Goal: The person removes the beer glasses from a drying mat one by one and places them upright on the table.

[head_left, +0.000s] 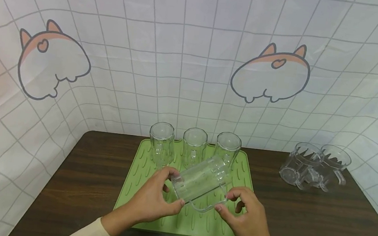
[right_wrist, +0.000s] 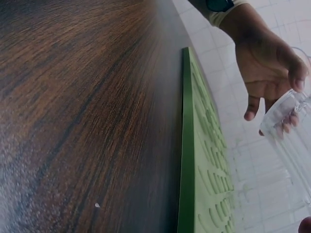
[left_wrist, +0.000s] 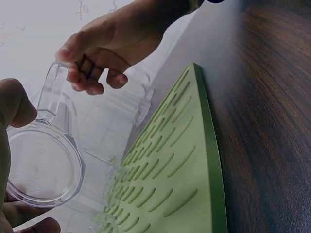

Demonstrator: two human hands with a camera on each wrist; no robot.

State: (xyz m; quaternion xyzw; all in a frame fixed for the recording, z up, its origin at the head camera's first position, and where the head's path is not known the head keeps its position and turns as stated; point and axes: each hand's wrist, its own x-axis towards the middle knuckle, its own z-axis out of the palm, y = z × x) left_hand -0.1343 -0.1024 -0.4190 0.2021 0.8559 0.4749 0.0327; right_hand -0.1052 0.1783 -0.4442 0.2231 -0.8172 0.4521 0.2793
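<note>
Together, the left hand point(head_left: 154, 198) grips a tilted clear mug point(head_left: 199, 180) and the right hand point(head_left: 247, 215) pinches its handle point(head_left: 203, 210); three clear cups point(head_left: 194, 144) stand behind on a green mat point(head_left: 196, 229)

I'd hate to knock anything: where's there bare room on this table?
Bare table lies left of the green mat, and right of it in front of two clear mugs. The mat's back is crowded with three clear cups; over its middle, the left hand and right hand hold a tilted mug.

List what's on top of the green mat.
Three clear cups stand along the far side of the green mat. Patches behind the left hand and right hand are hidden.
</note>
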